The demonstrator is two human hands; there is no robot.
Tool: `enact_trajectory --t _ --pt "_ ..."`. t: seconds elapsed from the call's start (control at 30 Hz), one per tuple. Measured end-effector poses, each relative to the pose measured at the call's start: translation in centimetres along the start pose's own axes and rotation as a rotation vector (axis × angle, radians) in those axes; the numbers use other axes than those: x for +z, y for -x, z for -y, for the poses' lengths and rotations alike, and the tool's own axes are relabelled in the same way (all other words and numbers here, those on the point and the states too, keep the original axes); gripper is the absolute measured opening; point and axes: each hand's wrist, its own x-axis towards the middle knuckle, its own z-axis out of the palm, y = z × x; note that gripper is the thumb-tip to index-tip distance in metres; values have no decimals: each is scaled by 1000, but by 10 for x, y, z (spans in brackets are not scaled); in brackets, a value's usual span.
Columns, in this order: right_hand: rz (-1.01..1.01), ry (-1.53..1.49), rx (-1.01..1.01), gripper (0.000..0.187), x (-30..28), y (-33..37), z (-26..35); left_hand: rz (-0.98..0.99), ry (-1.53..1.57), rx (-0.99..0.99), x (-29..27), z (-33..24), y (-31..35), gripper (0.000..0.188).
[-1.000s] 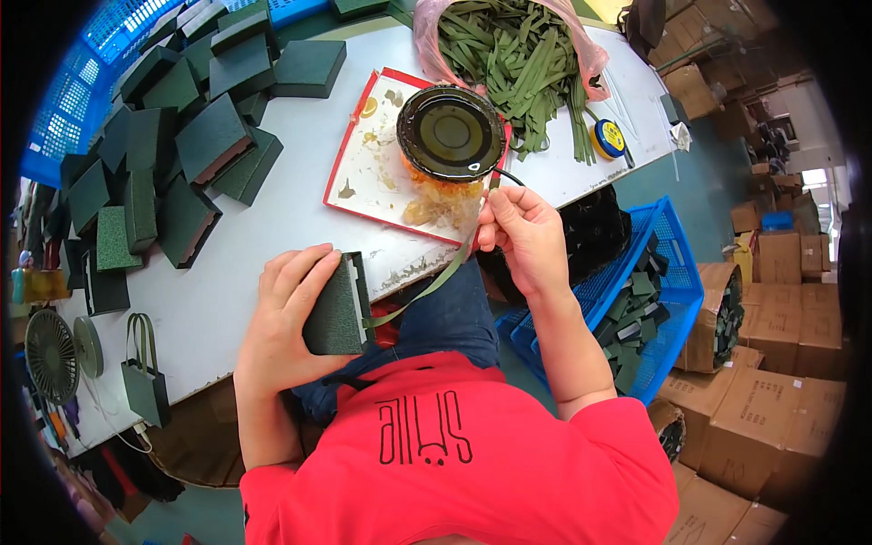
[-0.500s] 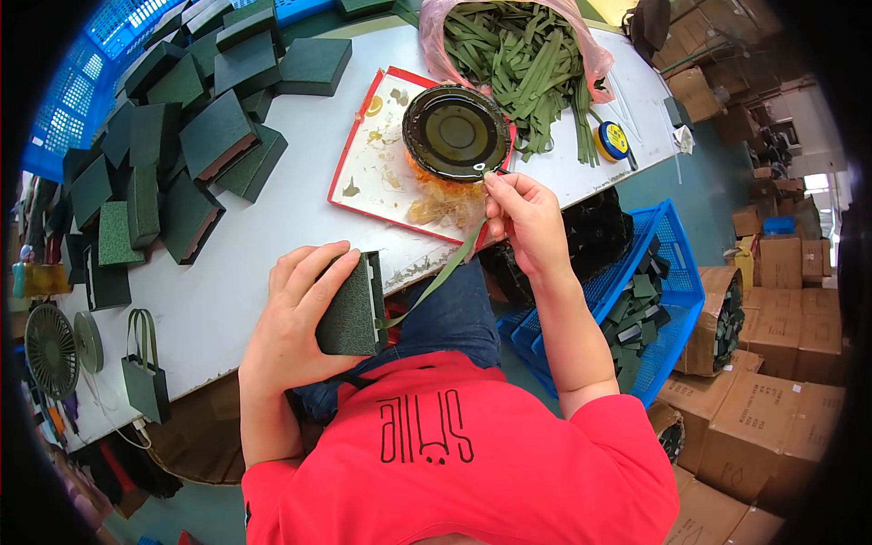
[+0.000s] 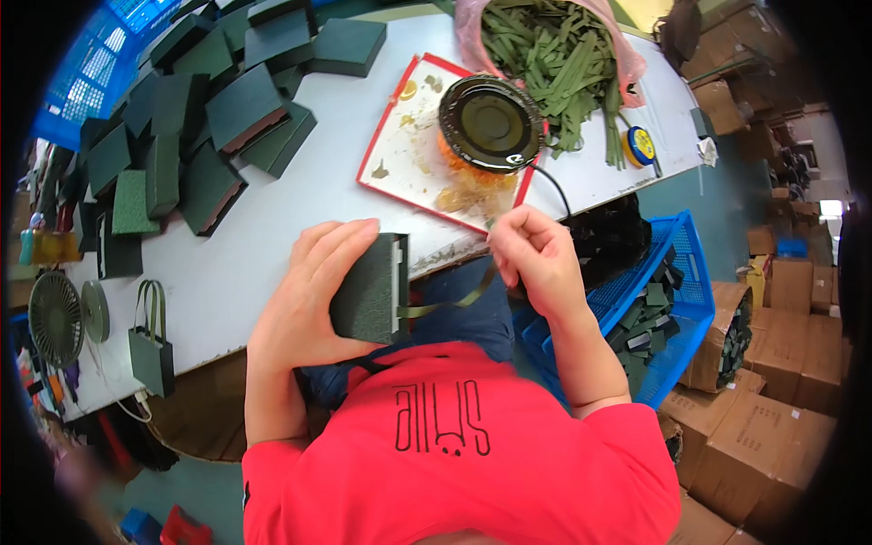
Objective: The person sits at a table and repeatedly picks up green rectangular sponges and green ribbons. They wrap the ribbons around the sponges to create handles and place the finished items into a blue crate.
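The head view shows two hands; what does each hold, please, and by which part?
The left hand grips a green box by its far and near edges; the right hand pinches a green ribbon near its free end.

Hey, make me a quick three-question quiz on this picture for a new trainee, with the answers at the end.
1. True or false: the left hand is empty.
2. What does the right hand hold?
3. Fill in the blank: the pink plastic bag holds a heap of green ____.

Key:
1. False; it grips a dark green box.
2. A green ribbon.
3. Strips.
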Motion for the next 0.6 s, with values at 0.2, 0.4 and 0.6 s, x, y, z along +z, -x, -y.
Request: enact_trajectory --t 0.2,0.4,0.6 --pt "302 32 190 14 27 6 5 33 124 86 2 1 -4 102" --pt "351 50 204 17 37 -2 4 31 116 124 2 -2 -5 107" --pt "349 108 205 21 36 -5 0 54 101 127 -1 -4 -6 105"
